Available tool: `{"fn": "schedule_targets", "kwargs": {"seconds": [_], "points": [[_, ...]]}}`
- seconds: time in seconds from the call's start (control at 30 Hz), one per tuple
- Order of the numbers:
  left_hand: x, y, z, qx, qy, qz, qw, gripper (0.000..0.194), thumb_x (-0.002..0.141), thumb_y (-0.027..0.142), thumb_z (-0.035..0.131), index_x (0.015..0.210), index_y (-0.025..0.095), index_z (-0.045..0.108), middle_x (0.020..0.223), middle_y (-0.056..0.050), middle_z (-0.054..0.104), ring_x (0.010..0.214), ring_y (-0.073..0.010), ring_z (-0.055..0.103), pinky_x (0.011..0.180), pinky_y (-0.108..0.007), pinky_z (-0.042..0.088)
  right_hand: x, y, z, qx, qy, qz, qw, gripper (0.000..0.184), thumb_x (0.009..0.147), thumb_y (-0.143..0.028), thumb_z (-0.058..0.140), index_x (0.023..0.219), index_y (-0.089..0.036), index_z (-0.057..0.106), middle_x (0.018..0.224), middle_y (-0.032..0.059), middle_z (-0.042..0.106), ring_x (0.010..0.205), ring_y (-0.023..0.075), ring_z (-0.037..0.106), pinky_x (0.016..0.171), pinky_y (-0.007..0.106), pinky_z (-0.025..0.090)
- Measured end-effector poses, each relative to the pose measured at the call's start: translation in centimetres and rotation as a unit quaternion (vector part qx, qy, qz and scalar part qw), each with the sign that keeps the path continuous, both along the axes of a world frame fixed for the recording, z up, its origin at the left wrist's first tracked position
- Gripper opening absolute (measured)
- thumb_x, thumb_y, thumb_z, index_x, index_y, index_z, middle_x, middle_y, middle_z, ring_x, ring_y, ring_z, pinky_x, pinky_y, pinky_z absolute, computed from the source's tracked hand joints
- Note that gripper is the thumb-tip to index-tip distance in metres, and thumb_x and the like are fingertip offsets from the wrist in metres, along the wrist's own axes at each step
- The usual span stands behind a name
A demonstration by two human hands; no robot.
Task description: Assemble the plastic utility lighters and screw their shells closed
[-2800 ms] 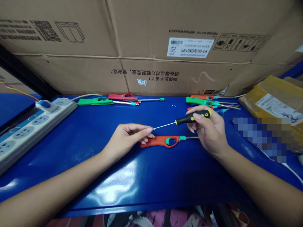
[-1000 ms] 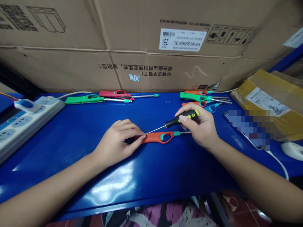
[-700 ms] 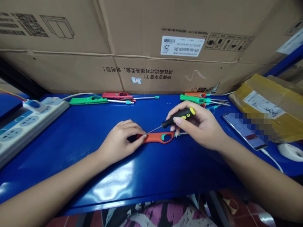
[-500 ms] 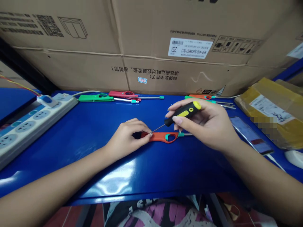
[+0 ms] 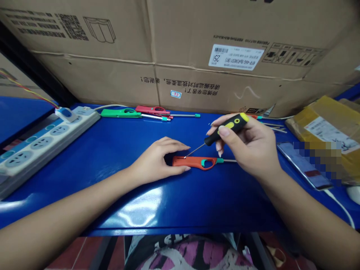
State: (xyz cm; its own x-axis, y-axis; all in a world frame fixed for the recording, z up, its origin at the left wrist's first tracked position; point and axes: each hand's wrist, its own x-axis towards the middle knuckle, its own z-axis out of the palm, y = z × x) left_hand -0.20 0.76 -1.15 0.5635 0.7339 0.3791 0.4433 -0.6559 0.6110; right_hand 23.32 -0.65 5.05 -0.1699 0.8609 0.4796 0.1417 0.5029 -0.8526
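Observation:
An orange gas lighter [image 5: 194, 162] lies flat on the blue table, its handle to the left and its metal tube to the right. Teal parts show at its trigger and collar. My left hand [image 5: 159, 159] rests around the handle end with thumb and fingers apart, the thumb by the near edge and the fingers beyond the far edge. A black and yellow screwdriver [image 5: 225, 129] is gripped in my right hand [image 5: 250, 144]. It slants down to the left, and its tip meets the handle at a small shiny spot too tiny to make out.
Green [image 5: 120, 113] and red lighters [image 5: 153, 110] lie at the back, beside a white power strip [image 5: 56, 137]. More lighter tubes lie behind my right hand. On the right are a phone [image 5: 306, 165] and a taped parcel [image 5: 326, 116]. A large cardboard box [image 5: 182, 37] stands behind.
My left fingers have spread from a pinch near the screwdriver's tip. The screwdriver still points at the handle. The whole view has shifted slightly.

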Motion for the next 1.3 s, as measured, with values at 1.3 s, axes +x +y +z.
{"fn": "schedule_targets", "kwargs": {"seconds": [1.3], "points": [[0.9,-0.2,-1.5,-0.002,0.094,-0.097,0.991,0.038,0.084,0.046,0.077,0.116,0.025,0.073,0.110,-0.004,0.070,0.102,-0.0230,0.060,0.087,-0.036,0.036,-0.9,-1.1,-2.8,0.010,0.020,0.028,0.999,0.019,0.096,-0.041,0.063,0.096,-0.024,0.057,0.080,-0.0013,0.063,0.056,0.0089,0.056,0.044,0.021,0.044]]}}
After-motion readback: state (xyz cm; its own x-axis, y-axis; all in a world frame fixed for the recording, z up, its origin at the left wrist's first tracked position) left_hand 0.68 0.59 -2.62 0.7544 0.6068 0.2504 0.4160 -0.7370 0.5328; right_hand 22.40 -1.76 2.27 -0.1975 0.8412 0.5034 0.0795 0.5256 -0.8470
